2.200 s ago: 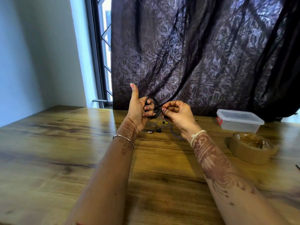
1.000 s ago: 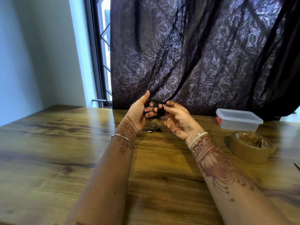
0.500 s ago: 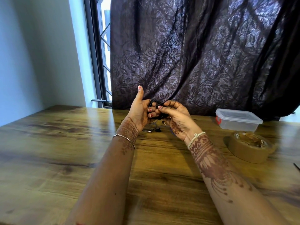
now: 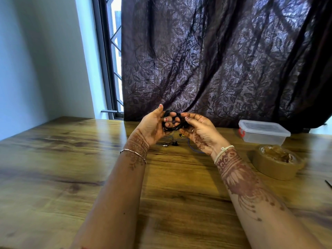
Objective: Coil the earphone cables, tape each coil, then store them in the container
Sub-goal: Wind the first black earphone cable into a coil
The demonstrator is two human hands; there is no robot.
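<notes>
A black earphone cable coil (image 4: 180, 125) hangs in the air above the table's far middle. My left hand (image 4: 154, 125) has its fingers curled through the coil, thumb up. My right hand (image 4: 199, 129) pinches the coil's right side, palm turned up. More earphones (image 4: 168, 143) lie loose on the wooden table (image 4: 53, 168) just under my hands, with a blue cable (image 4: 193, 149) beside them. A clear plastic container (image 4: 264, 132) with its lid on stands at the far right. A roll of brown tape (image 4: 277, 163) lies flat in front of it.
A dark patterned curtain (image 4: 224, 60) hangs behind the table's far edge, next to a window (image 4: 112, 51) on the left. A thin dark object (image 4: 328, 183) pokes in at the right edge.
My right hand turned palm up and shifted its pinch on the coil. My left thumb tipped down, rose, then lowered a little. The coil stayed between both hands.
</notes>
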